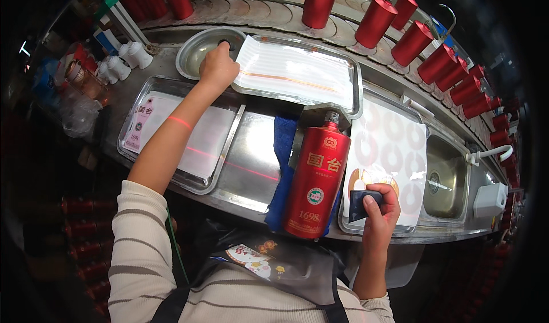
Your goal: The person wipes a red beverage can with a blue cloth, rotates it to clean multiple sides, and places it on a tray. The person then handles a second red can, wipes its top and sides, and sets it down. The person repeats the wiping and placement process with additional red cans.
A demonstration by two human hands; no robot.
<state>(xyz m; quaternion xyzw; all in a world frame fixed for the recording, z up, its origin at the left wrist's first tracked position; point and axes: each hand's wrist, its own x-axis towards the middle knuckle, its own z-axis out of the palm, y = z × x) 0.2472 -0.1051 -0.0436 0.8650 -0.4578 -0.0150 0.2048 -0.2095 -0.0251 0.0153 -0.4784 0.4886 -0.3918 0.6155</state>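
My left hand (219, 68) reaches over the round metal bowl (189, 48) of liquid at the back left. Its fingers are closed round a small dark object (224, 42) whose kind I cannot make out. In my right hand (383, 211), a flat dark scraper (361, 204) is pinched between thumb and fingers. Between my arms a red bottle (318, 180) with gold lettering lies on a blue cloth (281, 168), its uncapped-looking clear neck pointing away. Neither hand touches the bottle.
A label tray (216, 177) sits left, a tray of white strips (359, 88) at the back, and a sheet of round stickers (394, 134) right. Beyond are a sink (443, 177) with faucet (492, 153), a conveyor (251, 14) carrying red bottles, and white caps (134, 54).
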